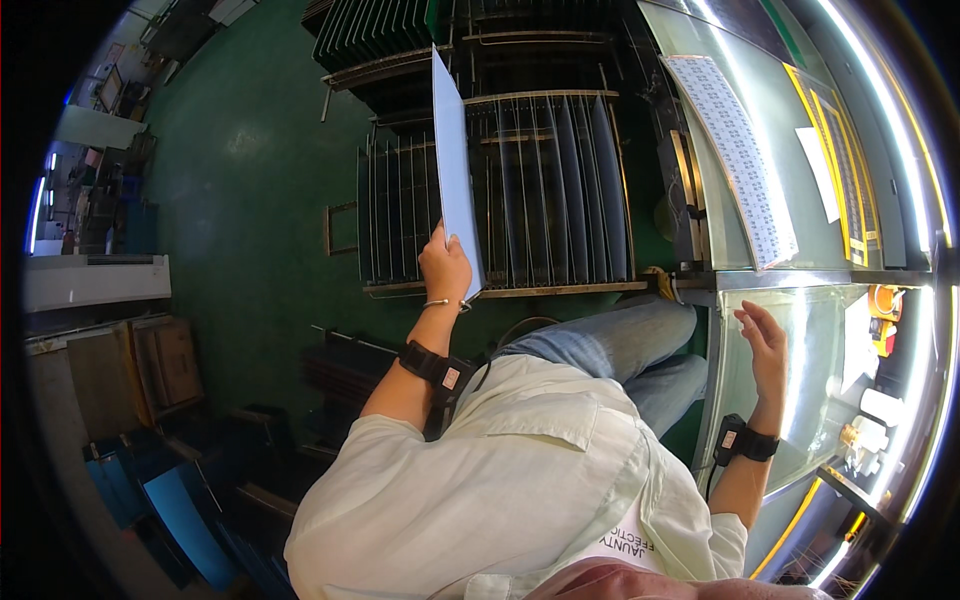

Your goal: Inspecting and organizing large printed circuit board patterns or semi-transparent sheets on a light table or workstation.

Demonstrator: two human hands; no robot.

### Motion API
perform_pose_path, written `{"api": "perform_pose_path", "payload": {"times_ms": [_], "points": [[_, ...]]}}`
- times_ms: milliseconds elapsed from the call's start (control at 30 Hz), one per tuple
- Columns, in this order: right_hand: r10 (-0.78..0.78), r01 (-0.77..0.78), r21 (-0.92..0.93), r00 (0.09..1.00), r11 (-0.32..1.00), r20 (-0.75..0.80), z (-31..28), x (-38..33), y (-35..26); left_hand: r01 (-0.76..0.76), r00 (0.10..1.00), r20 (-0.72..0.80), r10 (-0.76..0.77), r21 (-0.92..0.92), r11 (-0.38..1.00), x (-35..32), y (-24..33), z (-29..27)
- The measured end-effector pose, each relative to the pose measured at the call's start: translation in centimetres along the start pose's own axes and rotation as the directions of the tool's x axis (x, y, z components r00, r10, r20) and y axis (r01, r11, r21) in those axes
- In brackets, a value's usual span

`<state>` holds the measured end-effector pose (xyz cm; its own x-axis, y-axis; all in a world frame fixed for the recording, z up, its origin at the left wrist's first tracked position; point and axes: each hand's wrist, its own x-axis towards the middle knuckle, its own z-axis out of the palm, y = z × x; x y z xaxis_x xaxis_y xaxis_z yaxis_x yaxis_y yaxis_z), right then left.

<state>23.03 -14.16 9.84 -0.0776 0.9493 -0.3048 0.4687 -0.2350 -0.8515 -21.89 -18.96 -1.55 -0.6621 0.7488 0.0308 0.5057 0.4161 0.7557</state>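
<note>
A: Starting nearest the camera, what is the figure showing?

B: A person in a pale shirt (520, 470) and jeans is sitting between a rack on the left and a lit glass table (800, 330) on the right. Both wrists are wearing black bands.

A: What is the right hand doing?

B: The right hand (765, 345) is hovering over the glass table, fingers loosely spread and slightly curled, holding nothing. The forearm is rising from the lower edge, wrist bent inward.

A: And the left hand?

B: The left hand (445, 265) is pinching the lower edge of a thin pale-blue sheet (452, 150), thumb on the near face and fingers behind. The arm is reaching forward and across, elbow bent, with a thin bracelet hanging at the wrist.

A: Where is the sheet?

B: It is standing nearly upright, edge-on to the camera, above a slotted rack (540, 190) holding dark panels side by side, well apart from the glass table.

A: How is this step best handled?

B: In my judgement, keeping the sheet vertical and lined up with one empty slot, while gripping low and firmly, is limiting flex and scraping against neighbouring panels.

A: What is lying farthest off?

B: A long printed strip (735, 150) is resting on the far glass, and more racks (380, 35) are standing on the green floor (250, 180).
</note>
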Motion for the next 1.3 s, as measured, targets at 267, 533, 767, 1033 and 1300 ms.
{"api": "perform_pose_path", "payload": {"times_ms": [267,533,767,1033,1300], "points": [[-0.004,0.004,0.006,1.0,1.0,0.001,0.0,-0.1,0.1,0.014,1.0,-0.005,-0.014,0.042,0.999,0.3,0.3,0.2],[-0.021,0.022,-0.075,1.0,0.997,0.011,0.2,-0.4,-1.5,0.009,0.968,0.242,-0.066,0.226,0.974,3.1,-2.7,2.9],[0.003,-0.009,-0.102,0.999,0.995,-0.054,0.6,-3.9,-4.1,0.317,0.944,-0.037,-0.329,0.39,0.865,10.8,-16.5,-1.0],[0.42,-0.421,-0.001,0.905,0.907,0.075,6.9,-8.4,1.0,0.563,0.795,-0.089,-0.601,0.48,0.673,9.6,-29.7,-1.6],[0.75,-0.741,0.158,0.661,0.653,0.002,10.7,-13.7,7.2,0.448,0.892,-0.266,-0.365,0.619,0.645,16.3,-33.0,-2.6]]}}
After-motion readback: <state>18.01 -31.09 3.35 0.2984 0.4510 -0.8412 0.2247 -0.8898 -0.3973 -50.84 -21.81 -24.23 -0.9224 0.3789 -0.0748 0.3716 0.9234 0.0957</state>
